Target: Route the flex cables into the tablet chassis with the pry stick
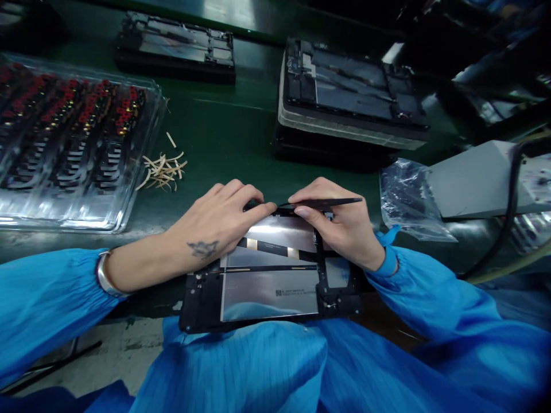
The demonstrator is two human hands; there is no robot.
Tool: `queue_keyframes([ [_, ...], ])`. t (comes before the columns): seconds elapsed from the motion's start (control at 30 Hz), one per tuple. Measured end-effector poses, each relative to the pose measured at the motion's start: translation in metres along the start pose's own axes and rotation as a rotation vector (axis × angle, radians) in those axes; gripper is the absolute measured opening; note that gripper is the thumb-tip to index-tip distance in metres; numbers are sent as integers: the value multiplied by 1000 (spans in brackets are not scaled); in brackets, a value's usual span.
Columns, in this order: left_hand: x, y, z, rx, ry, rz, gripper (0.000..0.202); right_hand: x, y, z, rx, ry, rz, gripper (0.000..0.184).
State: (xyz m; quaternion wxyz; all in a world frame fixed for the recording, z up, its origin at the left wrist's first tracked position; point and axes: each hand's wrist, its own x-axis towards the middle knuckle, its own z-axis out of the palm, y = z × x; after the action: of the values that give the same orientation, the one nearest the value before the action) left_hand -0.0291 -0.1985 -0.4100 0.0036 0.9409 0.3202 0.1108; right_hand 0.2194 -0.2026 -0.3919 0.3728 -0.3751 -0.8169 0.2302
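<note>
An opened tablet (275,292) with a black frame and silvery inner panels lies in front of me, its near edge against my blue gown. My left hand (228,215) lies across its far left part, fingers bent over the far edge and one fingertip pressed at the middle of that edge. In my right hand (336,221), a pair of black tweezers (329,202) is pinched between thumb and fingers. Their tip is beside the left fingertip at the far edge. What the tip touches is too small to make out.
At left, a clear plastic tray (86,221) holds rows of small circuit parts. Beside it lie thin pale strips (162,171). Farther back are another opened tablet (176,43) and a stack of tablets (348,97). A plastic bag (408,198) and grey box (473,175) are at right.
</note>
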Motion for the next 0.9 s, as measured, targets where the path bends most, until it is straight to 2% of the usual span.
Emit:
queue_keyframes([
  [0.07,1,1,-1,6,-10,31,43,1,0,-1,18,30,41,13],
  [0.17,1,1,0,-60,7,5,37,1,1,-1,47,27,80,13],
  [0.3,-1,0,2,-130,37,-30,33,1,3,-1,56,2,60,13],
  [0.9,0,2,-2,-139,4,-51,33,3,-1,-2,-11,-76,-19,13],
])
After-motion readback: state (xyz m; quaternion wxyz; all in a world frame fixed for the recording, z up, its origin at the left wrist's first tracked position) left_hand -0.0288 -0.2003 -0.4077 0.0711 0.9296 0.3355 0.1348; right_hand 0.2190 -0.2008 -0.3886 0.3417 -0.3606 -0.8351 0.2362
